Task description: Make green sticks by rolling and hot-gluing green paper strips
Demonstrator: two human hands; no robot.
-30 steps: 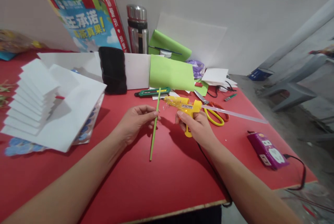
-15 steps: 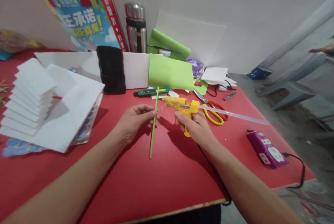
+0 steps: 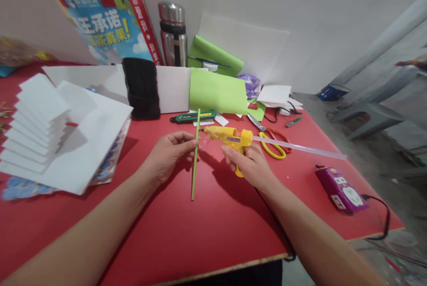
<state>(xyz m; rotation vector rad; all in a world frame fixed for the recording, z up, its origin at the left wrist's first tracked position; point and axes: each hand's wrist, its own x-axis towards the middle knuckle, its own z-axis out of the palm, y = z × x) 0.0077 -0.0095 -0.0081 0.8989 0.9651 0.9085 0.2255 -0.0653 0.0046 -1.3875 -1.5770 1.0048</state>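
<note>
A thin green strip (image 3: 195, 175) is pinched between the thumb and fingers of my left hand (image 3: 175, 151), standing nearly upright in view above the red table. My right hand (image 3: 248, 158) is wrapped round the handle of a yellow hot glue gun (image 3: 222, 134). Its nozzle points left and is at the strip, just above my left fingertips; whether it touches, I cannot tell. Fine glue strings hang about the nozzle. From the gun's back a long clear glue stick (image 3: 300, 147) sticks out to the right.
Behind my hands lie a green utility knife (image 3: 193, 117) and scissors (image 3: 271, 143) with red and yellow handles. White folded card (image 3: 36, 130) is at left, a black pouch (image 3: 142, 90) and steel flask (image 3: 172, 37) at the back. A purple power box (image 3: 342, 190) sits right, near the table edge.
The glue gun has shifted slightly left, its nozzle closer to the strip. The strip's top has tilted a little to the left. Both hands keep their grips.
</note>
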